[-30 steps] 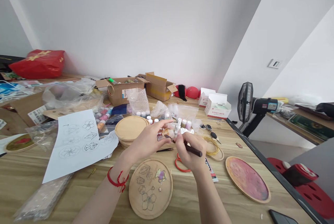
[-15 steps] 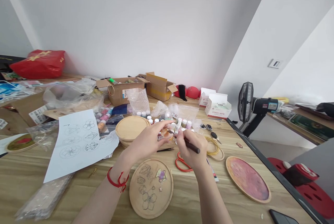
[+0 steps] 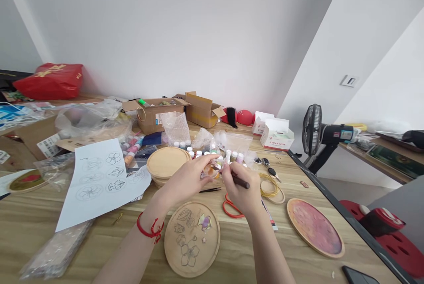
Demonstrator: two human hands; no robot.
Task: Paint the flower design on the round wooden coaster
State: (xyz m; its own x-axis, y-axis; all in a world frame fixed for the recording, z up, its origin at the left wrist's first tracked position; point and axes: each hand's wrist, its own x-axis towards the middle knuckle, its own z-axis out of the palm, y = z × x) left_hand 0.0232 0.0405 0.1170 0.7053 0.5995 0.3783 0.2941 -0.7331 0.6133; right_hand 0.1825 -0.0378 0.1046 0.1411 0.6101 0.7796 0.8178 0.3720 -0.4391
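My left hand (image 3: 187, 181) pinches a small shell-like piece with orange and cream colours (image 3: 211, 170) between thumb and fingertips. My right hand (image 3: 240, 188) grips a dark brown-handled paintbrush (image 3: 240, 179), its tip at that piece and hidden among my fingers. A red thread bracelet (image 3: 150, 229) circles my left wrist. Below my hands lies a round wooden board with flower outlines (image 3: 192, 240). Stacked wooden discs (image 3: 166, 162) sit left of my left hand. Small paint bottles (image 3: 198, 153) stand just beyond my fingers.
Orange-handled scissors (image 3: 232, 208), tweezers (image 3: 210, 190), gold wire (image 3: 268, 188) and a pink-painted wooden disc (image 3: 314, 226) lie near my hands. A sketch sheet (image 3: 99, 182) lies left. The table's dark edge (image 3: 351, 224) runs along the right, beyond it a fan (image 3: 318, 134).
My right hand has moved left and closer to the small piece, bringing the paintbrush in with it. My left hand has hardly moved.
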